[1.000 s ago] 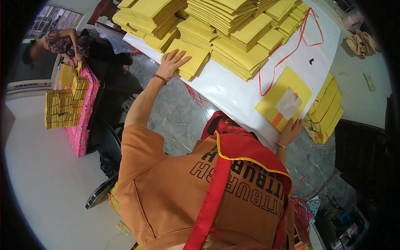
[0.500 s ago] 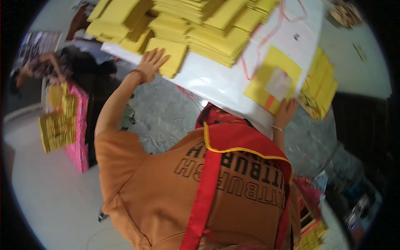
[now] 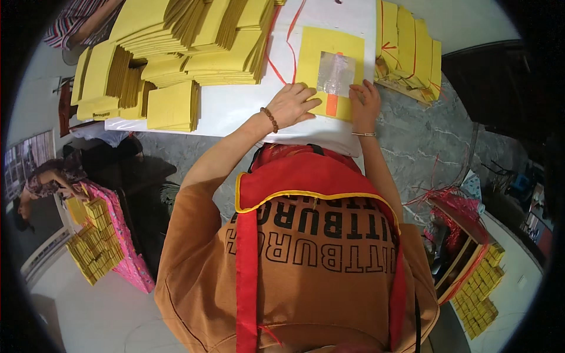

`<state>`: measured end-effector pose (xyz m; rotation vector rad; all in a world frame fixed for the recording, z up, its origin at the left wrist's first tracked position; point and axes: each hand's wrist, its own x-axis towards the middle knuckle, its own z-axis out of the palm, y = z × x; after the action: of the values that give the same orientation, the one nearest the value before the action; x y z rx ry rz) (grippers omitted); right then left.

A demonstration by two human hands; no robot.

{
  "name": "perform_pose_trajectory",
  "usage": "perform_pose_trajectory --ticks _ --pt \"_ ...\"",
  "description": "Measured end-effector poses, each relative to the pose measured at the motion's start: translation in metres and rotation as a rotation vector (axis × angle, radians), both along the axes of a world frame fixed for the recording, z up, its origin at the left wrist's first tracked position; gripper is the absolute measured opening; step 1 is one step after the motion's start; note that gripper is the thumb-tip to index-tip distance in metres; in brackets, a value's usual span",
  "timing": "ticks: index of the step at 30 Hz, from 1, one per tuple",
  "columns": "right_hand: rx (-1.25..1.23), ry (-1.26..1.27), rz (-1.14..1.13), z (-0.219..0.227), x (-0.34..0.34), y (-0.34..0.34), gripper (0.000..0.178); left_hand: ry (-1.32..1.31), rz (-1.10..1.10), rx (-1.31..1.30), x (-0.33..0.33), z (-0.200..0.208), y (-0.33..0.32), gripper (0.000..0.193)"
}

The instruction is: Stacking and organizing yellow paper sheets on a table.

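On the white-covered table lies a flat yellow paper sheet [image 3: 310, 50]. A smaller silvery square [image 3: 336, 74] rests on it, and an orange strip [image 3: 332, 106] runs out from under the square toward me. My left hand [image 3: 292, 105], a beaded bracelet on its wrist, reaches over the sheet's lower left edge with fingers spread and nothing held. At the sheet's right edge, my right hand [image 3: 365, 106] has its fingers bent, the tips pinching at the square's lower right corner. Whether they also grip the yellow paper cannot be made out.
Stacks of folded yellow paper [image 3: 226, 57] fill the table's left side, with a small stack [image 3: 173, 106] near its front edge. Pink-red ribbon [image 3: 289, 41] trails between. Tied yellow bundles [image 3: 406, 47] stand right of the table. Another person [image 3: 50, 176] is at far left beside a pink-covered table [image 3: 132, 259].
My left hand has left the small yellow stack and moved right to the sheet. The view has turned and shifted; my right hand remains at the sheet's right edge.
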<state>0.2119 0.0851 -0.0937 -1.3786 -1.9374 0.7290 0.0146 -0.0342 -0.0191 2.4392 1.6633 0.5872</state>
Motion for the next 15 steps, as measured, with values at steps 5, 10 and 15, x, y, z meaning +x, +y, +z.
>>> perform_pose_trajectory --ticks 5,10,15 --pt "-0.11 0.103 0.014 0.003 0.004 0.003 0.014 -0.118 -0.1 0.029 -0.007 -0.008 0.014 0.014" --pt "-0.291 0.358 0.066 -0.015 0.012 0.014 0.019 -0.298 0.014 -0.118 -0.01 -0.008 0.023 0.016" --pt "-0.516 0.588 0.098 0.001 0.007 0.011 0.036 -0.425 0.048 -0.277 -0.02 -0.006 0.027 0.02"
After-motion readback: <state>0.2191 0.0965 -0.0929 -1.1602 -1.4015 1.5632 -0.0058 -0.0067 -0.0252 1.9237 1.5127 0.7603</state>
